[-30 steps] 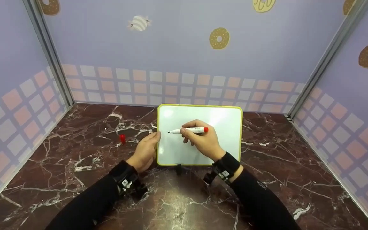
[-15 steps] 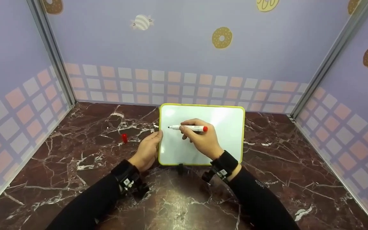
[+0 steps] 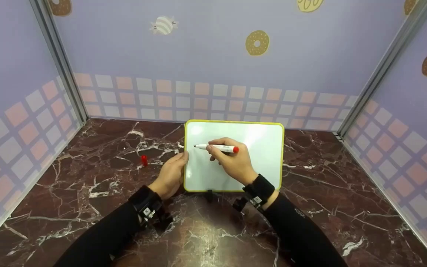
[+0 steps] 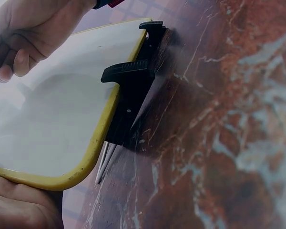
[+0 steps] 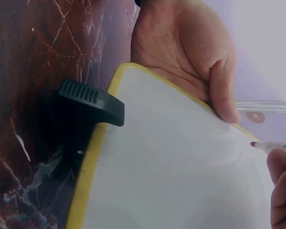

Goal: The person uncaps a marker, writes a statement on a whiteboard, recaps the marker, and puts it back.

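Note:
A whiteboard (image 3: 203, 172) with a yellow rim leans back in a black stand (image 4: 128, 93), whose hooked clips lap over its lower edge. My left hand (image 3: 171, 174) grips the board's left edge, thumb at the front rim and fingers behind, mostly hidden in the head view. Between thumb and fingers my right hand (image 3: 237, 161) pinches a white marker (image 3: 224, 148) with a red end. The uncapped tip points left, close over the upper left of the board. In the right wrist view the tip of the marker (image 5: 271, 145) looks dark red. The board's visible surface is blank.
A red marker cap (image 3: 144, 160) stands on the dark red marble table (image 3: 98, 218), left of the board. Purple printed walls (image 3: 206, 55) enclose the table at the back and both sides, with metal posts (image 3: 61, 66) in the corners.
The marker tip has moved a little up and slightly left across the front of the board. My left hand keeps its grip on the board's edge.

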`<action>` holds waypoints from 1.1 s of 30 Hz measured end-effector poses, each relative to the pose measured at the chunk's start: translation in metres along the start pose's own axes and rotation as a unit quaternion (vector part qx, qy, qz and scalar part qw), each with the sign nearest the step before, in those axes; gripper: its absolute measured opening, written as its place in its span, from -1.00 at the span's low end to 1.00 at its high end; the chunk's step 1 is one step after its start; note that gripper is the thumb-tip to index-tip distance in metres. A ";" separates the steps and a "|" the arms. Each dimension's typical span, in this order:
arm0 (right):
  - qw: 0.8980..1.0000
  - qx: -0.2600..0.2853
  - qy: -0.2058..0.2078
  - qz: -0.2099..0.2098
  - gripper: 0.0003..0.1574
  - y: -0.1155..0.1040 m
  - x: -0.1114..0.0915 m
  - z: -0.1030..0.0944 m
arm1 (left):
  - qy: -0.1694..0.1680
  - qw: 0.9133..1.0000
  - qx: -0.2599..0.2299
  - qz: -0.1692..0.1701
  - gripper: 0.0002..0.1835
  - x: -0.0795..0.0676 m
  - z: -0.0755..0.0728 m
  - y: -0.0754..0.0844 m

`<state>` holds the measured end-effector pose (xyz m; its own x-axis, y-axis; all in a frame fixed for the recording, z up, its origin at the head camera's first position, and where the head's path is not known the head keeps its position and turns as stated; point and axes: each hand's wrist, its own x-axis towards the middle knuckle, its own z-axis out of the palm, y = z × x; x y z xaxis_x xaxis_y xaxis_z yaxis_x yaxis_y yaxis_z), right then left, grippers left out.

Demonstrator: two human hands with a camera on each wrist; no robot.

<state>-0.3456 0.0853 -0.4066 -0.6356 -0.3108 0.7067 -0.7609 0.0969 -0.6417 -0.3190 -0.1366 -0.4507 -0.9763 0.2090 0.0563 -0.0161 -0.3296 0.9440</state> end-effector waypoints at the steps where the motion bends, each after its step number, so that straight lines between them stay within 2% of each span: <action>1: 1.000 -0.001 -0.001 -0.001 -0.79 0.000 0.000 0.000 | 0.001 1.000 -0.001 0.000 -0.45 0.000 0.000 0.000; 18: 1.000 -0.006 -0.010 -0.008 -0.79 0.001 0.001 0.002 | 0.008 1.000 -0.006 -0.006 -0.44 0.000 0.000 -0.001; 33: 1.000 -0.002 -0.010 0.004 -0.78 0.001 0.000 0.002 | -0.009 1.000 0.009 -0.005 -0.42 0.000 -0.001 0.000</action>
<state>-0.3463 0.0839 -0.4076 -0.6384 -0.3284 0.6961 -0.7568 0.1025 -0.6456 -0.3189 -0.1376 -0.4513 -0.9718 0.2298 0.0523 -0.0225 -0.3111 0.9501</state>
